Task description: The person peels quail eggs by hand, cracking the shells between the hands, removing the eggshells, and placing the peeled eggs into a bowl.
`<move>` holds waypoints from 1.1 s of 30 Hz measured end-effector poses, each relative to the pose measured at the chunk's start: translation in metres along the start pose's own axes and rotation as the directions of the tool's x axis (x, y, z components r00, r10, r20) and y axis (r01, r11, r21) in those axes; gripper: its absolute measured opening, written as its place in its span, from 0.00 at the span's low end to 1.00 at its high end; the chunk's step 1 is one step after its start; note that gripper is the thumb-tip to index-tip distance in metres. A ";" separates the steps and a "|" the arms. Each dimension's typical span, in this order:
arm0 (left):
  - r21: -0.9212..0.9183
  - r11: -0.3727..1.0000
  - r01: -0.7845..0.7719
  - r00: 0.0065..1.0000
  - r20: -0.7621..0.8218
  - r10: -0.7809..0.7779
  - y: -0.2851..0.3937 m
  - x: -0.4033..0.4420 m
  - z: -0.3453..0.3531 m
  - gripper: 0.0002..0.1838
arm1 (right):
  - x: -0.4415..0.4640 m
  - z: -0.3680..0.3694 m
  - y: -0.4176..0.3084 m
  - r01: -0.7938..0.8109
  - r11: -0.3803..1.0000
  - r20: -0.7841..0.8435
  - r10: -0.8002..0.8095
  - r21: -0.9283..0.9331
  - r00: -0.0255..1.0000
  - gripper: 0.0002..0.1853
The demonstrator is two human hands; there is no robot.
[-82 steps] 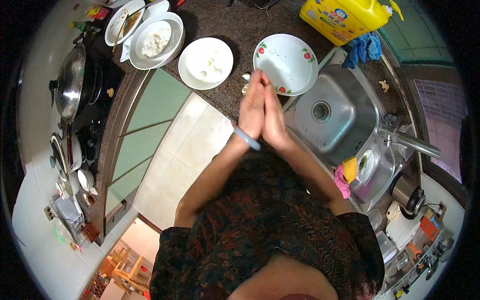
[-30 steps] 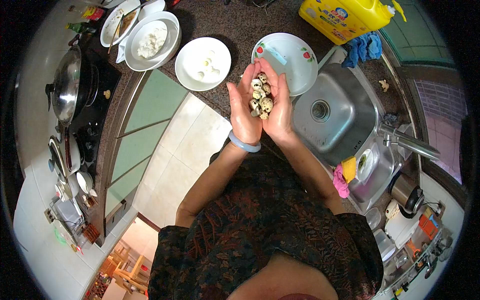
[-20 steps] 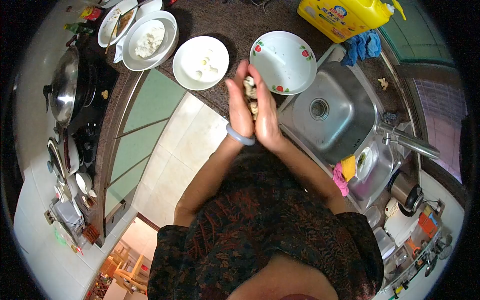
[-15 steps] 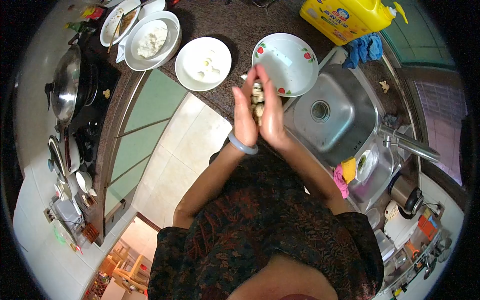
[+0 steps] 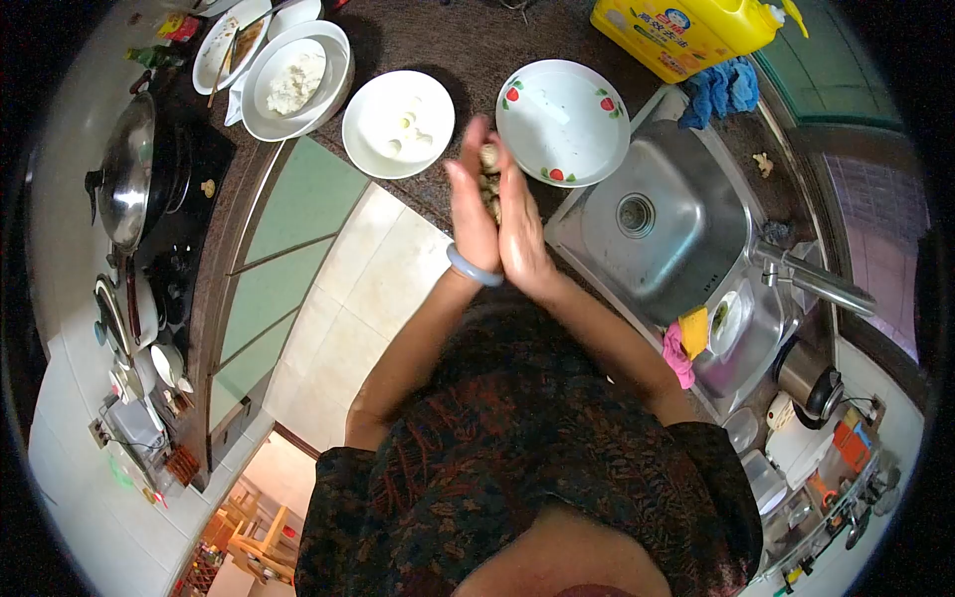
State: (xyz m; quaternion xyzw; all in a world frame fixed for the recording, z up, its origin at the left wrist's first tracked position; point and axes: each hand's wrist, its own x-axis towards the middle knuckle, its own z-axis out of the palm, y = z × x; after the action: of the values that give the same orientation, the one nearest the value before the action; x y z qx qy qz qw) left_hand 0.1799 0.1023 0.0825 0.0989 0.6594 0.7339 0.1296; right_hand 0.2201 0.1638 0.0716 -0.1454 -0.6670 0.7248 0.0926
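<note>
My left hand point(image 5: 473, 211), with a pale bracelet point(image 5: 473, 267) on its wrist, and my right hand point(image 5: 521, 231) meet palm to palm above the counter edge. Their fingers point straight away from me. Whatever lies between the palms is hidden. Several small beige lumps point(image 5: 490, 185) show in the gap between the fingers; I cannot tell what they are. Just beyond my left hand stands a white bowl point(image 5: 363, 124) with several small white balls point(image 5: 408, 127) in it. A larger white bowl with red fruit decorations point(image 5: 537, 85) is beyond my right hand, drops in its bottom.
At the left, stacked bowls point(image 5: 343, 95) hold a white doughy mass point(image 5: 295, 83), beside a stained dish point(image 5: 204, 75) with chopsticks. A wok point(image 5: 129, 179) sits on the stove. To the right are a steel sink point(image 5: 686, 209), faucet point(image 5: 821, 287), yellow jug point(image 5: 686, 40) and blue cloth point(image 5: 721, 92).
Both hands have shifted slightly left and come closer together. My right hand has turned more edge-on against the left. The bowls sit slightly further left and up in view.
</note>
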 end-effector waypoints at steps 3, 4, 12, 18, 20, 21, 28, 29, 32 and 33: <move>-0.171 0.982 0.080 0.997 0.028 -0.077 -0.007 -0.020 0.012 0.43 | 0.027 -0.013 -0.004 0.044 0.999 -0.100 -0.044 0.004 0.994 0.40; -0.138 0.988 0.064 0.997 0.043 -0.059 -0.010 -0.019 0.009 0.43 | 0.025 -0.014 0.001 0.064 0.998 -0.059 -0.065 -0.014 0.996 0.39; -0.004 1.000 0.016 0.997 0.069 -0.016 0.001 -0.009 0.003 0.46 | 0.022 -0.004 0.006 0.041 0.998 -0.040 -0.039 0.044 0.998 0.35; -0.660 0.729 0.179 0.980 0.052 -0.194 0.002 -0.005 -0.006 0.51 | 0.031 -0.013 0.004 -0.177 0.627 0.086 0.174 0.758 0.981 0.34; -0.705 0.682 0.198 0.975 0.069 -0.212 0.004 -0.003 -0.012 0.51 | 0.032 -0.015 0.004 -0.214 0.559 0.106 0.220 0.801 0.970 0.34; -0.765 0.613 0.198 0.972 0.076 -0.220 0.006 -0.002 -0.013 0.50 | 0.031 -0.017 0.003 -0.245 0.491 0.126 0.262 0.836 0.957 0.33; -0.824 0.542 0.164 0.962 0.012 -0.273 0.007 -0.002 -0.014 0.48 | 0.026 -0.015 0.011 -0.282 0.305 0.167 0.353 0.909 0.920 0.30; -0.825 0.542 0.163 0.962 0.010 -0.274 0.007 -0.002 -0.014 0.48 | 0.026 -0.015 0.011 -0.284 0.305 0.169 0.354 0.909 0.920 0.30; -0.786 0.598 0.157 0.966 -0.002 -0.257 0.008 0.000 -0.016 0.47 | 0.024 -0.014 0.012 -0.279 0.268 0.176 0.352 0.922 0.919 0.29; -0.793 0.588 0.159 0.965 -0.001 -0.263 0.008 0.000 -0.017 0.46 | 0.023 -0.015 0.012 -0.279 0.249 0.183 0.349 0.928 0.919 0.28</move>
State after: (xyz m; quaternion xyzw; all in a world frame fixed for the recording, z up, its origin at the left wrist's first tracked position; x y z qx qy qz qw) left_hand 0.1737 0.0853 0.0882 -0.0908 0.2840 0.9319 0.2066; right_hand 0.2037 0.1840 0.0567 -0.2154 -0.0746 0.9731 0.0336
